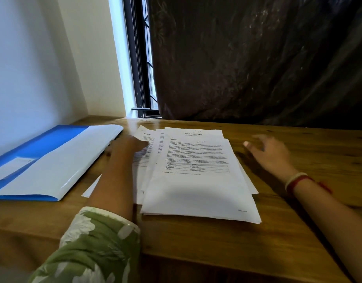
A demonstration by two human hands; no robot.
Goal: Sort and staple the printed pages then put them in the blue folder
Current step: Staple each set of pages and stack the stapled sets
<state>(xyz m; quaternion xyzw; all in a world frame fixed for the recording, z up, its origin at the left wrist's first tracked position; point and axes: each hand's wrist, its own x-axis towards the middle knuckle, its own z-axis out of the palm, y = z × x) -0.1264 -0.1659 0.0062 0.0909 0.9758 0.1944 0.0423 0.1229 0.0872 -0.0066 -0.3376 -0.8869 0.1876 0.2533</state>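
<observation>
left arm: the forearm reaches forward from the lower left, in a green sleeve (94,246) with a white leaf print, and lies across the left edge of the printed pages (196,180). the left hand (126,147) is back-up at the far left corner of the pile. its thumb points right and rests on the leftmost sheet. the fingers point away from the camera and are blurred, so it cannot be told whether they pinch a sheet or only rest there.

right arm: the bare forearm enters from the lower right, with a red and white band (296,180) at the wrist. the right hand (270,153) is palm-down over the wooden table (216,252), fingers loosely spread and holding nothing. it is near the right edge of the pile and does not touch it.

the two hands are apart, one on each side of the pile.

printed pages: a loose, fanned pile flat on the table, between the hands. the top sheet carries a heading, text blocks and a small grid. the lower sheets stick out to the left and at the far edge.

blue folder (43,144): flat on the table to the left of the pile, just beside the left hand. a glossy white sheet (59,166) lies across it.

a dark curtain (257,58) hangs behind the table, with a window frame (139,58) to its left.
</observation>
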